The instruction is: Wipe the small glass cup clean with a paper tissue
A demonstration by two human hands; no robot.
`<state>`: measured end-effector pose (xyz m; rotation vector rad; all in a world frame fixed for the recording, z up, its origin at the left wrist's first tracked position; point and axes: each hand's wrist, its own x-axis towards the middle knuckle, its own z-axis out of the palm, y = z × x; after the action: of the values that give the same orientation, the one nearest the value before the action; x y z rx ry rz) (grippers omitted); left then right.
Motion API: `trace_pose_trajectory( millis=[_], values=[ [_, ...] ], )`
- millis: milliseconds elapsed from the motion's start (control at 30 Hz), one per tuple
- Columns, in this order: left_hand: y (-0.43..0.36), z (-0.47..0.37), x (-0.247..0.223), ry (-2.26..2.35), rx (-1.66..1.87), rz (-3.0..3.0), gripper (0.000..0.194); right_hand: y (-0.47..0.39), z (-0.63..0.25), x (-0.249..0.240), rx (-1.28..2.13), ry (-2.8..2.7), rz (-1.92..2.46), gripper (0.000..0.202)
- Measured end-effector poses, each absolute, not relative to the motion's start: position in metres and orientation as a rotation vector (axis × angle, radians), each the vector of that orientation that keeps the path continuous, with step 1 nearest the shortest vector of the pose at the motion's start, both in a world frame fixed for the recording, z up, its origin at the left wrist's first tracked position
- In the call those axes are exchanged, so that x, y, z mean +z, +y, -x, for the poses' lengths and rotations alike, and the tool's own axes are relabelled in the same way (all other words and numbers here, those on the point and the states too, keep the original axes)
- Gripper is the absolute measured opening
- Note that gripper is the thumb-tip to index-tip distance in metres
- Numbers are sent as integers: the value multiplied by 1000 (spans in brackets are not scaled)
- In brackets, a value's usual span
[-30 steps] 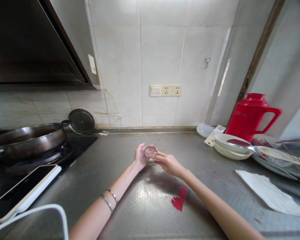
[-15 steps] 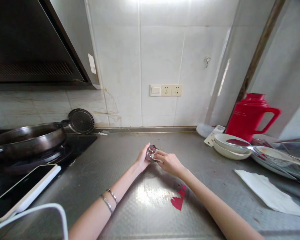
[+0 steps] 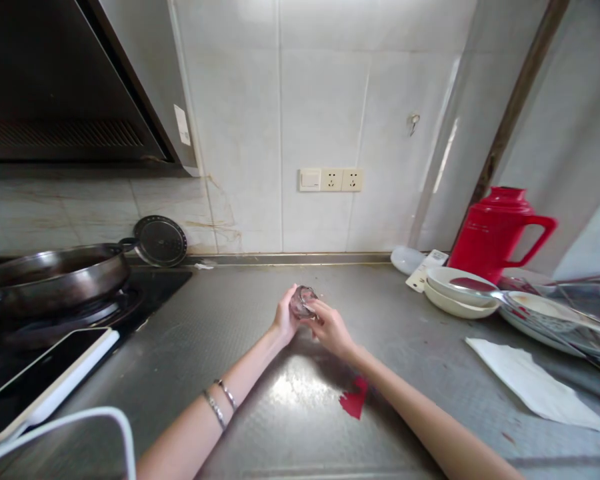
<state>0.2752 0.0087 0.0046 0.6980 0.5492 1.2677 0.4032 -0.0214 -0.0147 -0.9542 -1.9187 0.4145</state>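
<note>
Above the middle of the metal counter [image 3: 220, 427], a small round shiny object [image 3: 303, 302] is held between the two hands. It is cupped at its left side by the curved fingers of the left hand [image 3: 285, 315]. Its near right side is touched by the bent, close-set fingers of the right hand [image 3: 330, 328]; whether it is also gripped by them cannot be told. Two bracelets [image 3: 220, 404] are worn on the left forearm. Nearer the counter's front edge, a torn red scrap [image 3: 354, 399] is seen beside the right forearm. To the right, stacked bowls [image 3: 460, 308] are set before a red thermos [image 3: 493, 233], with a white paper [image 3: 535, 383] nearer. To the left, a pan [image 3: 55, 283] is supported on the stove [image 3: 153, 288], near a phone [image 3: 43, 380].
</note>
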Motion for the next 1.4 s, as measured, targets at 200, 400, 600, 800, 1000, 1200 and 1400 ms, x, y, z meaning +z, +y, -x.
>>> trace_pose_trajectory(
  millis=[200,400,600,800,1000,1200,1400],
  values=[
    [23,-254,14,619,1114,-717,36,-25,-433,14,-254,-2555,1079,37],
    [20,-255,8,604,876,-663,43,-23,-436,19,-346,-2614,1045,24],
    [15,-271,10,700,1164,-644,33,-23,-425,13,-85,-2390,1178,25],
    [12,-276,8,690,1347,-745,44,-29,-392,-8,399,-1963,1038,11],
    [6,-280,7,642,1348,-770,38,-22,-379,-27,479,-1666,1005,20],
    [15,-264,18,580,1188,-584,34,-23,-410,-11,5,-2183,1070,20],
    [22,-249,13,606,816,-572,47,-25,-431,10,-313,-2597,1057,30]
  ],
)
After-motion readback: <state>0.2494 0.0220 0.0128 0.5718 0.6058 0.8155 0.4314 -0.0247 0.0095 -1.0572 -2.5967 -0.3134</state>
